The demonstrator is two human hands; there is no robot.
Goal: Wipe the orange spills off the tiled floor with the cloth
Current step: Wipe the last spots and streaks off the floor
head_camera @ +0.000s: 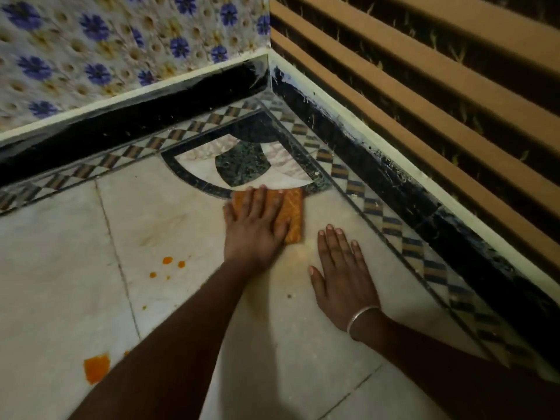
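Observation:
A folded orange cloth (294, 216) lies flat on the pale tiled floor (169, 207), near the room's corner. My left hand (254, 229) presses down on it with the fingers spread, covering its left half. My right hand (342, 275), with a silver bangle on the wrist, rests flat on the floor just right of and nearer than the cloth, holding nothing. Small orange drops (167, 261) dot the tile left of my left forearm. A larger orange patch (96, 367) sits at the lower left. A faint yellowish smear (298, 255) shows between my hands.
A dark curved inlay (242, 165) fills the floor corner beyond the cloth. A black skirting (145, 116) runs under a blue-flowered wall (121, 40) on the left. Brown striped panels (424, 86) stand on the right.

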